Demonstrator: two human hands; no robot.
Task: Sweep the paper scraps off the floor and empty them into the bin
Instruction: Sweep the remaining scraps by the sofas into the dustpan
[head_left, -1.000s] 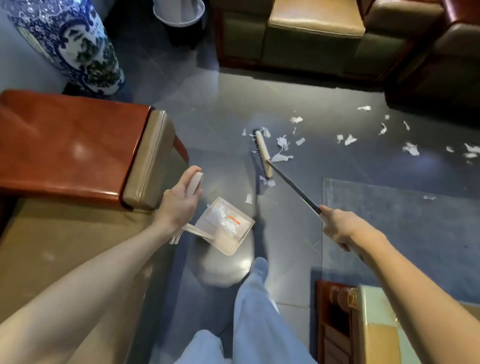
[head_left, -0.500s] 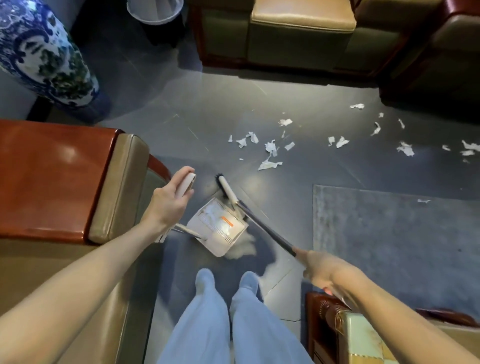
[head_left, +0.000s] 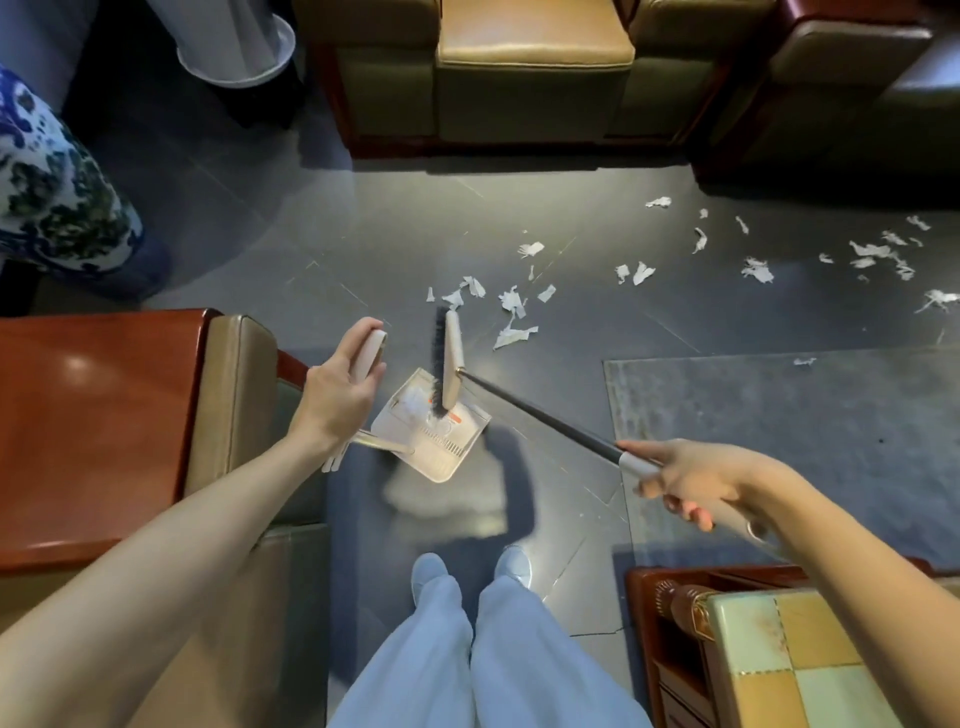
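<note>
My left hand (head_left: 340, 392) grips the pale upright handle of a white dustpan (head_left: 441, 447) that sits on the grey floor in front of my feet. My right hand (head_left: 696, 480) holds the black broom handle at its white grip. The broom head (head_left: 449, 369) has black bristles and lies across the dustpan's mouth. A few white scraps lie inside the pan. Torn paper scraps (head_left: 511, 304) are scattered just beyond the broom, and more paper scraps (head_left: 878, 254) lie far right. A white bin (head_left: 236, 49) stands at the top left.
A red wooden armrest with tan cushion (head_left: 104, 415) is at my left. A blue-and-white vase (head_left: 57, 192) stands far left. Sofas (head_left: 535, 67) line the far side. A grey rug (head_left: 779, 431) lies right, and a tiled side table (head_left: 789, 660) is at bottom right.
The broom head was pulled back from the scraps to the dustpan's mouth, taking a few scraps into the pan. My right hand drew back toward me. My view shifted.
</note>
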